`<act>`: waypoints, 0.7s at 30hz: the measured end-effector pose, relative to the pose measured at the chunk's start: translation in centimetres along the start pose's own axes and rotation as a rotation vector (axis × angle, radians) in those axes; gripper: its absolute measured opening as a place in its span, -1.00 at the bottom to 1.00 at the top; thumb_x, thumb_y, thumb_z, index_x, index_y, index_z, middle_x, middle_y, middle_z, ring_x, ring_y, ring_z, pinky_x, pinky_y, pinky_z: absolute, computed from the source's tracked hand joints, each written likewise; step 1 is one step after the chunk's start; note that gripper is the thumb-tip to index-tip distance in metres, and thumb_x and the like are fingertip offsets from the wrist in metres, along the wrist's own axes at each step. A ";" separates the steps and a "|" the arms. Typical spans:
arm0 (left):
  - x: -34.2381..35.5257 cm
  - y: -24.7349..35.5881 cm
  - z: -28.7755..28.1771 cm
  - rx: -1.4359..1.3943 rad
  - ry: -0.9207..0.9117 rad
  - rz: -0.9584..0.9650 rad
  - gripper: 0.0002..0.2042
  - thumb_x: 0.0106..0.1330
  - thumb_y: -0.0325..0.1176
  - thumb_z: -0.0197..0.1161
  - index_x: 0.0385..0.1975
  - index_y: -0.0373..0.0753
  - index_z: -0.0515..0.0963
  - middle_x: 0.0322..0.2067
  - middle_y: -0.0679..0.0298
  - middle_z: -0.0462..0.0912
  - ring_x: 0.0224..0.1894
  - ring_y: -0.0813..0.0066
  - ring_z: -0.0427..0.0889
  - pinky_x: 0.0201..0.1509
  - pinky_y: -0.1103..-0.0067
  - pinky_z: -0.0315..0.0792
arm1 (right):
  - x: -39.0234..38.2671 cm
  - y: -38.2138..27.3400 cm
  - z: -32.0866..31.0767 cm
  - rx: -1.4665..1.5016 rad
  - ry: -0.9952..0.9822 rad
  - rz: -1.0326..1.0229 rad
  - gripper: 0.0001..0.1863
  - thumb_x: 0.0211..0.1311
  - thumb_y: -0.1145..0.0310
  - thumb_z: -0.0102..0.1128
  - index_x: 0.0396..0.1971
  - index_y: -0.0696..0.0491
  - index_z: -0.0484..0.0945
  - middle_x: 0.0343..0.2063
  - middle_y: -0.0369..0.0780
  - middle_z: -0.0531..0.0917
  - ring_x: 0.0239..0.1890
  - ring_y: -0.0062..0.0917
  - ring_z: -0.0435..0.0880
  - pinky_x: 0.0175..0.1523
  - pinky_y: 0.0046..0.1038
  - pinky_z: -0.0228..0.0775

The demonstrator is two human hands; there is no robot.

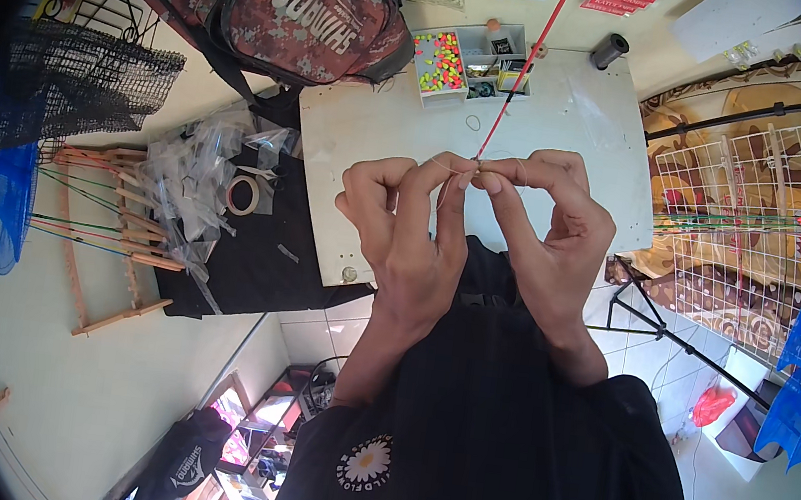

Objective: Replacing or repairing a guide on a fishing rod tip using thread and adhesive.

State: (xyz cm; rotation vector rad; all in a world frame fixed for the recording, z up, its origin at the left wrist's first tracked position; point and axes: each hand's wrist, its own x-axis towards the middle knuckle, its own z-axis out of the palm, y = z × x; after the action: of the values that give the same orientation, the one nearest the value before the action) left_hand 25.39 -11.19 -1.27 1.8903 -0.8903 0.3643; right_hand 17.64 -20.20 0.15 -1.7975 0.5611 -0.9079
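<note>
Both my hands meet above the white table at the lower end of a taut, thin red rod or cord point(520, 80) that slants down from the top of the view. Thumb and fingers of my left hand point(410, 216) are pinched together at its tip, on a fine pale line. My right hand point(559, 220) pinches the same fine line point(523, 168) close beside it, its fingertips almost touching the left ones. The line makes thin loops around the fingers. Exactly how it lies at the red tip is too small to tell.
On the white table point(344, 143) stand a divided tray point(437, 95) with colourful small pieces and a black cylinder point(609, 51). A camouflage backpack point(300, 13) leans at back left. Left, a tape roll point(243, 195) lies near plastic bags point(192, 170); right stands a white wire grid point(764, 225).
</note>
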 end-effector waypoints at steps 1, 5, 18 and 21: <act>0.1 0.0 0.0 -0.022 0.010 -0.009 -0.81 0.13 -0.51 0.35 -0.25 -0.24 0.59 -0.39 0.34 0.38 -0.32 0.47 0.32 -0.18 0.50 0.06 | 0.0 0.1 -0.1 0.008 -0.032 0.007 -0.82 0.01 0.56 0.32 -0.32 0.10 0.69 -0.45 -0.32 0.67 -0.28 -0.58 0.44 -0.17 -0.52 0.31; 0.4 0.4 -0.5 -0.024 -0.016 -0.083 -0.91 0.23 -0.52 0.26 -0.28 -0.27 0.58 -0.36 0.27 0.38 -0.25 0.41 0.36 -0.16 0.53 0.21 | 0.5 -0.6 -0.6 -0.047 -0.022 -0.011 -0.83 0.04 0.54 0.31 -0.30 0.10 0.67 -0.39 -0.30 0.68 -0.23 -0.54 0.48 -0.09 -0.50 0.32; 0.4 0.1 -0.7 0.022 -0.112 -0.020 -0.87 0.21 -0.40 0.30 -0.26 -0.13 0.59 -0.34 0.31 0.32 -0.23 0.42 0.31 -0.15 0.47 0.04 | 1.6 0.0 -1.7 -0.064 -0.100 -0.105 -0.85 -0.04 0.54 0.35 -0.39 0.08 0.70 -0.47 -0.31 0.70 -0.34 -0.54 0.54 -0.19 -0.52 0.38; 0.4 0.1 -0.8 -0.008 -0.124 -0.031 -0.88 0.24 -0.35 0.29 -0.26 -0.13 0.59 -0.33 0.32 0.31 -0.21 0.42 0.31 -0.15 0.46 0.04 | 1.5 0.0 -1.7 -0.107 -0.096 -0.097 -0.86 -0.03 0.54 0.34 -0.40 0.10 0.69 -0.47 -0.31 0.69 -0.34 -0.54 0.55 -0.20 -0.51 0.39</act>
State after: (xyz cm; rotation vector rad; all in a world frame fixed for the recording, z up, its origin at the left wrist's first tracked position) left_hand 25.69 -10.70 -0.56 1.9338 -0.9421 0.2267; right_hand 17.21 -22.23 0.95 -1.9681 0.4723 -0.8658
